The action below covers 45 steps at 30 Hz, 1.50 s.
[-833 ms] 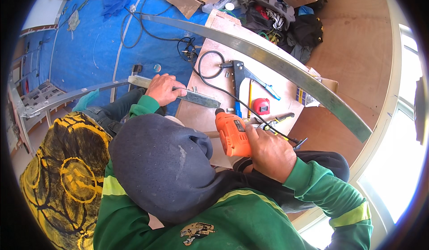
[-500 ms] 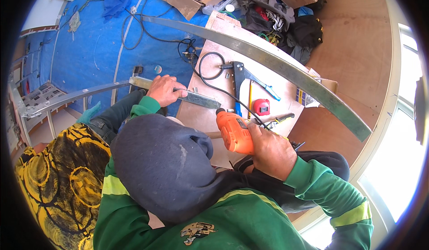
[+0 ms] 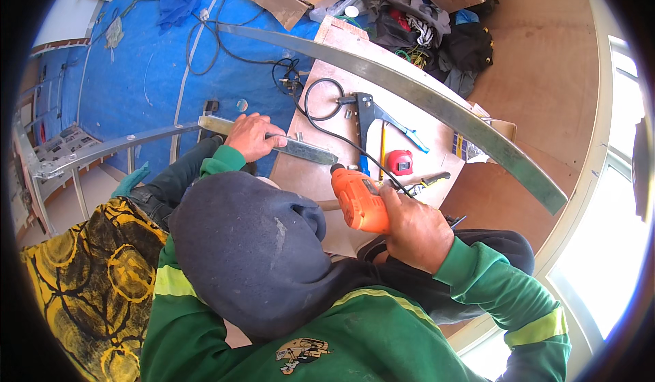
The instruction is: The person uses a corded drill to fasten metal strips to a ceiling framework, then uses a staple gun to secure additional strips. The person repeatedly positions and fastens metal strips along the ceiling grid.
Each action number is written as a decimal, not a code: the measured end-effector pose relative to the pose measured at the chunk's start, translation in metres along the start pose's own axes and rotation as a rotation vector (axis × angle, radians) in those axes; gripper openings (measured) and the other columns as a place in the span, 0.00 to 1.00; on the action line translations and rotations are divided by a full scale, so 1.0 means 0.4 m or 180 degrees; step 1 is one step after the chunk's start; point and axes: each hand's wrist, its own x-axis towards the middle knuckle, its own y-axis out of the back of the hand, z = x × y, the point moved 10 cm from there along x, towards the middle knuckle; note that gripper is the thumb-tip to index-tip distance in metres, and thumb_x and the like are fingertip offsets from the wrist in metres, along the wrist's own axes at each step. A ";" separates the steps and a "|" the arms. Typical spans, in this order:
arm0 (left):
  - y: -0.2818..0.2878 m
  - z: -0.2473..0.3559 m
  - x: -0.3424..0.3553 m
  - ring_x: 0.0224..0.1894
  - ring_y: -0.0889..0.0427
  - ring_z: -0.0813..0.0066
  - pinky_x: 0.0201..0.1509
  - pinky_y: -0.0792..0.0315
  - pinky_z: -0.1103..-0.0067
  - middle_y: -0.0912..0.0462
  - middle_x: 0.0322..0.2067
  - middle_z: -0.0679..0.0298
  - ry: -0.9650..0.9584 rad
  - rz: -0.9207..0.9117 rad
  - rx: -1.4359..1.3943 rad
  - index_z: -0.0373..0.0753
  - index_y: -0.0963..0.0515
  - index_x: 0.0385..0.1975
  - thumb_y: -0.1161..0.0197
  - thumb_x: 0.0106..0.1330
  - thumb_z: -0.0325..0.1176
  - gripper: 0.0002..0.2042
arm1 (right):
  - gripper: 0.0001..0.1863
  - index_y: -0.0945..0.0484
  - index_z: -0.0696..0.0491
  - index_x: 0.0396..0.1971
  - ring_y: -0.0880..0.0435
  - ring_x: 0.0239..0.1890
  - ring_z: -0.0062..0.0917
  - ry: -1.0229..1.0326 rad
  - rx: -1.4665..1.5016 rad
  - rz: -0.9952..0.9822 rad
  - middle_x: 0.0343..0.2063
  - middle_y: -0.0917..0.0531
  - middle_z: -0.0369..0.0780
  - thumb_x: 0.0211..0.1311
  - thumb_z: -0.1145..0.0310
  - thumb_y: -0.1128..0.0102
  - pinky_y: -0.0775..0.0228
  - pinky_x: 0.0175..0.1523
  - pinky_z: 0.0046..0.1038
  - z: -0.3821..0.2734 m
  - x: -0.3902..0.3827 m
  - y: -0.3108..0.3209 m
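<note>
My left hand [image 3: 252, 136] grips a metal channel piece [image 3: 307, 150] lying across a pale board [image 3: 321, 78], fingers wrapped over it. My right hand [image 3: 416, 232] is closed round an orange drill [image 3: 361, 201], whose front end is at the channel's right end; whether they touch I cannot tell. Beside them on the board are a rivet gun [image 3: 364, 112] with blue handles, a yellow pencil [image 3: 383, 140], a red tape measure [image 3: 400, 162], a knife-like tool [image 3: 433, 180] and a looped black cable [image 3: 317, 116].
A curved metal strip [image 3: 402, 82] spans above the board. A co-worker in yellow-black patterned clothing [image 3: 89, 266], with a teal-gloved hand [image 3: 129, 181], is beside a metal frame [image 3: 95, 153] at left. Cardboard boxes [image 3: 280, 7], dark bags [image 3: 457, 51] and blue sheeting [image 3: 136, 75] lie around.
The co-worker's teal-gloved hand has moved down and the patterned cloth has shifted down and left. The drill has moved very slightly right; my left hand is almost unchanged.
</note>
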 end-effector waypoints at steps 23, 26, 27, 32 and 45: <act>-0.020 0.005 -0.011 0.48 0.18 0.55 0.57 0.30 0.57 0.15 0.34 0.59 -0.0170 0.0280 0.0052 0.50 0.04 0.43 0.27 0.70 0.53 0.15 | 0.34 0.31 0.65 0.61 0.08 0.42 0.51 0.0301 -0.0226 0.0395 0.41 0.13 0.53 0.54 0.77 0.27 0.14 0.47 0.48 -0.005 -0.023 -0.047; -0.024 -0.001 -0.007 0.49 0.18 0.54 0.58 0.29 0.57 0.15 0.34 0.58 -0.0084 0.0154 0.0021 0.50 0.04 0.43 0.26 0.70 0.52 0.15 | 0.32 0.31 0.64 0.59 0.09 0.41 0.51 0.0319 -0.0126 0.0391 0.40 0.14 0.53 0.55 0.76 0.28 0.15 0.46 0.49 -0.003 -0.021 -0.045; -0.023 -0.006 -0.004 0.49 0.17 0.54 0.58 0.29 0.57 0.15 0.34 0.58 -0.0034 0.0133 0.0035 0.50 0.04 0.43 0.26 0.70 0.52 0.15 | 0.30 0.31 0.63 0.58 0.09 0.41 0.51 0.0287 -0.0119 0.0350 0.40 0.14 0.53 0.56 0.76 0.28 0.15 0.46 0.49 0.000 -0.019 -0.044; -0.022 -0.009 -0.002 0.52 0.17 0.52 0.61 0.28 0.55 0.14 0.37 0.57 -0.0162 0.0224 0.0162 0.52 0.04 0.44 0.27 0.71 0.54 0.15 | 0.25 0.30 0.60 0.57 0.10 0.43 0.56 0.0062 0.0033 0.0349 0.39 0.13 0.56 0.60 0.77 0.33 0.17 0.47 0.54 0.012 -0.019 -0.038; -0.078 -0.065 0.016 0.54 0.13 0.45 0.60 0.22 0.52 0.09 0.45 0.53 -0.0038 -0.0067 0.0221 0.51 0.05 0.51 0.28 0.70 0.62 0.24 | 0.20 0.16 0.64 0.52 0.15 0.32 0.26 -0.0398 0.1371 0.0001 0.31 0.13 0.42 0.62 0.71 0.31 0.20 0.43 0.35 0.129 0.024 0.011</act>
